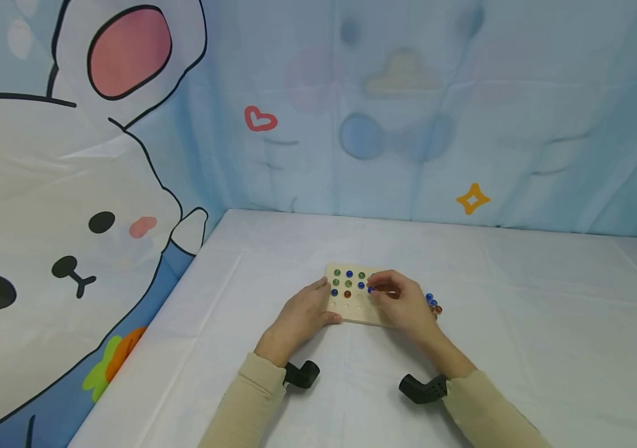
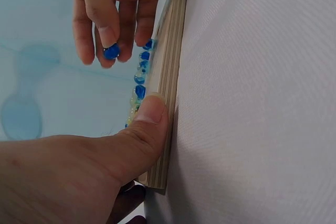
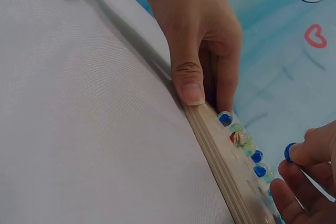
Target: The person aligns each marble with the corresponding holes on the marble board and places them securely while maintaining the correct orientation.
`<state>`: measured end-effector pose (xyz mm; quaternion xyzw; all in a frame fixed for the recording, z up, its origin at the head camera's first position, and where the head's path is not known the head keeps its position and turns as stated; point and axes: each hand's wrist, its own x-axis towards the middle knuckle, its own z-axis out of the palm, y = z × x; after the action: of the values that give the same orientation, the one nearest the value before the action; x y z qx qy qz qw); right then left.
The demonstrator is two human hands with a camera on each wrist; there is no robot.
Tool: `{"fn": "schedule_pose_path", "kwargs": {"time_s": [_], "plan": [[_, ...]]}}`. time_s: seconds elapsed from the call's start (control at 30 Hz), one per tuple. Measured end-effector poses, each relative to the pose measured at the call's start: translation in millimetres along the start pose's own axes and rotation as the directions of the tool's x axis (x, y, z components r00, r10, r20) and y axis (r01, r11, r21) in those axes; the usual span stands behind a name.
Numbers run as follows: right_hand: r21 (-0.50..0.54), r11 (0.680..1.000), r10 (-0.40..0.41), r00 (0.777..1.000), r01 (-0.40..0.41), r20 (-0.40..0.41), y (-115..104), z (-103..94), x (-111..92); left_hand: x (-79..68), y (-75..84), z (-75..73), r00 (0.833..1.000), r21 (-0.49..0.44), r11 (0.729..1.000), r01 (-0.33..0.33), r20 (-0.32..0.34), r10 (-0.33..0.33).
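A pale wooden board (image 1: 354, 313) with shallow hollows lies on the white table. Green, blue and reddish-brown glass marbles sit in its back rows; the front hollows in sight hold none. My left hand (image 1: 302, 318) grips the board's left side, thumb on the near edge (image 2: 170, 77). Over the board's right part, my right hand (image 1: 405, 305) pinches a blue marble (image 2: 111, 52) between thumb and fingers, held just above the surface in the left wrist view. That hand hides the board's right side in the head view.
Right of the board, partly behind my right hand, loose blue and reddish-brown marbles (image 1: 433, 303) lie together. A white cloth (image 1: 548, 323) covers the table. Blue printed curtains (image 1: 307, 174) stand along its back and left sides. Each wrist bears a black camera mount (image 1: 423, 389).
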<state>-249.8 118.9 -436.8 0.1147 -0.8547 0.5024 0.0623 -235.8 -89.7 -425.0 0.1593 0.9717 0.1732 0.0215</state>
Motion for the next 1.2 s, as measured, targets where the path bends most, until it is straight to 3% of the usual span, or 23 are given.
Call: {"fn": "schedule_pose_path", "kwargs": {"time_s": [0.33,1.2], "plan": [[0.026,0.999,-0.019,1.000,0.019,0.011,5.0,7.3,0.7,0.1,1.0,3.9,1.000,-0.010,1.000,-0.014,-0.004,0.014],[-0.162,0.985,-0.067,0.998,0.064,-0.013,0.1,24.7,3.6,0.4,-2.2,0.5,0.999,-0.007,1.000,-0.029,-0.017,0.029]]}}
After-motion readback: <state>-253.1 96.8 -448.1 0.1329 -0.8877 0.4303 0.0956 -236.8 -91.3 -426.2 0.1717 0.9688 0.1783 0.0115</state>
